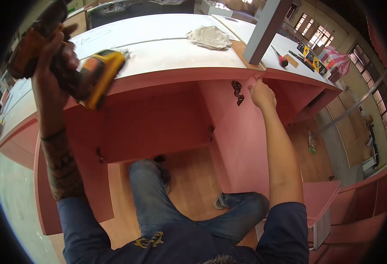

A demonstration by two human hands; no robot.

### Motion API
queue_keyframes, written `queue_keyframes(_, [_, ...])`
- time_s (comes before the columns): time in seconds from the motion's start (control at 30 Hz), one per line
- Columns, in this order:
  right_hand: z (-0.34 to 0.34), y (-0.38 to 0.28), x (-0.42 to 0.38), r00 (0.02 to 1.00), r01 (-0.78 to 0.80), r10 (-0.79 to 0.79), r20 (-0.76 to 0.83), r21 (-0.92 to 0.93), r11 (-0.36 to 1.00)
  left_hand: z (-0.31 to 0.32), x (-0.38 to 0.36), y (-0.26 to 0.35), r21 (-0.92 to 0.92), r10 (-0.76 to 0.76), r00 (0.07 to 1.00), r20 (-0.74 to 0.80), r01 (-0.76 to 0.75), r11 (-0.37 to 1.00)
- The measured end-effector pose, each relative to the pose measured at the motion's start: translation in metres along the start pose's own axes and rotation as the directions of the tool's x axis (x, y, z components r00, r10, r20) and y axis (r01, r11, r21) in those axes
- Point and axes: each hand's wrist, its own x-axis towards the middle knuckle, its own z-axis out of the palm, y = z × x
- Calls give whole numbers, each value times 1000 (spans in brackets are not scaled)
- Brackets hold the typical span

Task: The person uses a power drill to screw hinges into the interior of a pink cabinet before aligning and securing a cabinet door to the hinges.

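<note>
My left hand is raised at the upper left, wrapped around the handle of a black and orange cordless drill with a yellow-edged battery. Motion blurs the drill, and its tip runs out at the top of the view. Fingers of my right hand are closed on the front edge of a pink upright cabinet panel, close under the top; the fingertips are partly hidden. Just left of that hand, a dark metal hinge is fixed to the panel.
On the white cabinet top lie a crumpled cloth, a red-handled screwdriver and several small boxes. A grey post rises at the top's front edge. My legs are folded at the cabinet opening, with a pink door standing open left.
</note>
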Motion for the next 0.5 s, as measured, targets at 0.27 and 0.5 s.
queue_keyframes(0.27, [4, 3, 3, 999, 30, -31, -20, -43, 999, 81, -135, -116, -95, -345, 874, 341, 397, 913])
queue_keyframes(0.5, [8, 6, 9, 999, 31, -32, -14, -66, 997, 123, -156, -263, -76, -580, 670, 463, 682, 727])
